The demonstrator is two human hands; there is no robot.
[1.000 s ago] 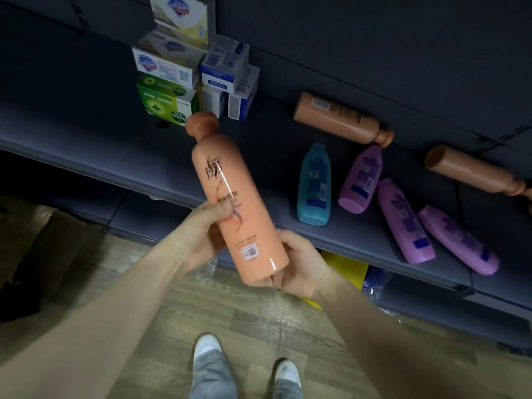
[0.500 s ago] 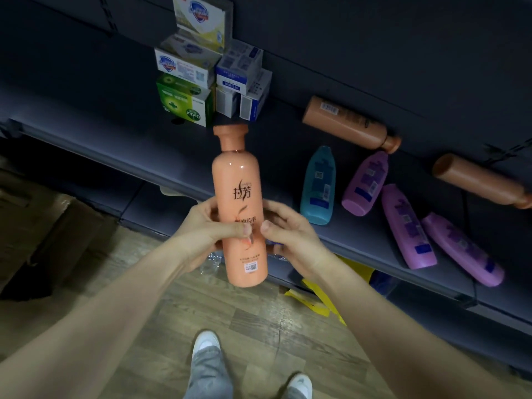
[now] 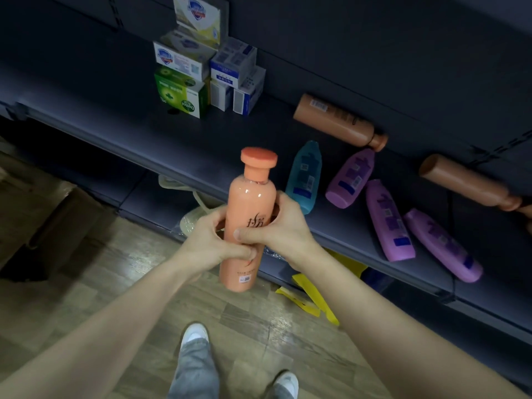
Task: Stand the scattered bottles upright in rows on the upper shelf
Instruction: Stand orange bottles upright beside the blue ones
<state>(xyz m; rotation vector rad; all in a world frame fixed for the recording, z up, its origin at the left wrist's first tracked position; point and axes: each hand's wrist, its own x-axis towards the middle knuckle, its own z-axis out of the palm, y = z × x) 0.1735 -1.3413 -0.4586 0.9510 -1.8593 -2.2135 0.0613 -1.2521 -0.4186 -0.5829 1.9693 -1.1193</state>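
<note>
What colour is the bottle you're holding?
The bottle is peach-orange with a darker orange cap, seen in the head view.

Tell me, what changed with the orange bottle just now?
The orange bottle, tilted before, is now upright. The right hand slid from its base to its middle; both it and the left hand grip it. The teal bottle still lies on the shelf.

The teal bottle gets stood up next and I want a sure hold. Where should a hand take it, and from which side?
Probably across the middle of the teal bottle, from above at the shelf front. It lies flat, broad end toward the front edge, narrow end toward the back, both long sides free for thumb and fingers.
</note>
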